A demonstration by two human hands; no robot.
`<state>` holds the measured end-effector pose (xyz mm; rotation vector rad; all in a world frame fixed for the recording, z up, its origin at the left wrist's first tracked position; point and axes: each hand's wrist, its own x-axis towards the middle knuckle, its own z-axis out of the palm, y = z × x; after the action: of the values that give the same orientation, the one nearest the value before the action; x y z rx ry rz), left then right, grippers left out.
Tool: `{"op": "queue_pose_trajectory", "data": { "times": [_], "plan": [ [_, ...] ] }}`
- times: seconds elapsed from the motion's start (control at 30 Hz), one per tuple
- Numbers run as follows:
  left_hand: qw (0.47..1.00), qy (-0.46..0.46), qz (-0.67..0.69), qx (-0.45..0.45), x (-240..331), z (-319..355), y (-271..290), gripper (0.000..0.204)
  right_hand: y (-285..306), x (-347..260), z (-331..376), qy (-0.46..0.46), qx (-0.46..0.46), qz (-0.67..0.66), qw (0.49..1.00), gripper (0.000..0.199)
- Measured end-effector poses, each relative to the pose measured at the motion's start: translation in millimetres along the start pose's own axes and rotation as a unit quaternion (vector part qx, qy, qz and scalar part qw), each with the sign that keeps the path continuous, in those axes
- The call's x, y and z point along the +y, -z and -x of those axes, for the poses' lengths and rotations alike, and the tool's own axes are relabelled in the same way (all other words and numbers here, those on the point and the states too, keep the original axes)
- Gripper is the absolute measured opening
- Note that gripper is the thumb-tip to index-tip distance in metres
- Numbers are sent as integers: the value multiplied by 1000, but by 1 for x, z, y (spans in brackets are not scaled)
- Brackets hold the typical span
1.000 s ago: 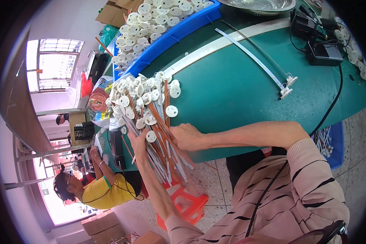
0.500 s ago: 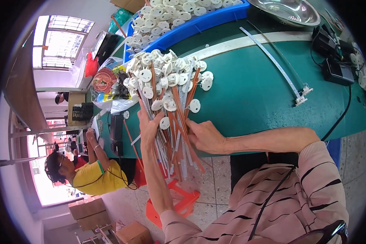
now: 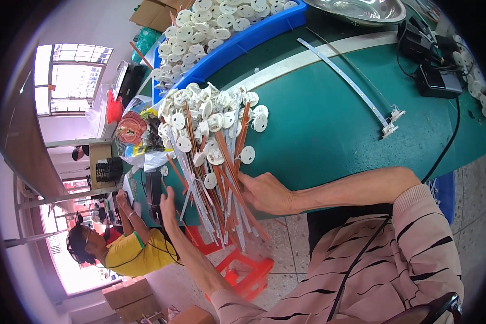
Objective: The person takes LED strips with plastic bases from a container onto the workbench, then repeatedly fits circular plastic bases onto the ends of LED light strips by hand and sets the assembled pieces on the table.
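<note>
A heap of LED strips (image 3: 232, 208) with round white end caps (image 3: 216, 121) lies at the table edge. Its silver and orange-brown strips hang over the edge toward me. My right hand (image 3: 267, 193) is closed at the heap's right side, its fingertips partly hidden against the strips. To the left of the heap, my left hand (image 3: 168, 210) is apart from the strips with its fingers stretched out, seen side-on. Farther right, a single lit-looking LED strip (image 3: 343, 78) lies on the green table (image 3: 308, 135), with white end pieces (image 3: 390, 124) at its near end.
A blue tray (image 3: 243, 47) full of round white caps stands at the back. A metal bowl (image 3: 362, 12) and black power adapters (image 3: 440, 81) with a cable are at far right. Beyond a black box (image 3: 154, 194) at left sits a person in yellow (image 3: 137, 251). A red stool (image 3: 248, 272) stands below.
My left hand has let go of the heap's left side and moved down and left. My right hand stays at the strips. The whole view has shifted slightly.
</note>
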<state>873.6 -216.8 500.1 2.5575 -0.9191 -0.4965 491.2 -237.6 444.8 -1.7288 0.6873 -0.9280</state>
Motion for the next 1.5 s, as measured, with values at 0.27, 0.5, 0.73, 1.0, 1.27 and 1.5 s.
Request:
{"op": "queue_pose_trajectory", "data": {
  "times": [0.27,0.5,0.73,1.0,1.27,1.5],
  "plan": [
    [967,-100,195,-129,118,75,-60,69,8,7,6,10,19,50,999,25],
    [980,-97,160,-70,137,91,-55,53,7,6,7,-2,39,56,998,18],
    [862,-425,274,-31,206,208,-42,29,27,6,8,-74,42,50,995,21],
    [533,-535,311,-576,264,381,-57,72,86,7,40,24,-65,-67,995,18],
    [467,-566,380,-564,251,414,-83,37,105,-1,40,-62,-155,-164,972,21],
    [687,-193,216,-666,290,434,-18,34,114,5,46,-95,-122,-202,967,23]
  ]
}}
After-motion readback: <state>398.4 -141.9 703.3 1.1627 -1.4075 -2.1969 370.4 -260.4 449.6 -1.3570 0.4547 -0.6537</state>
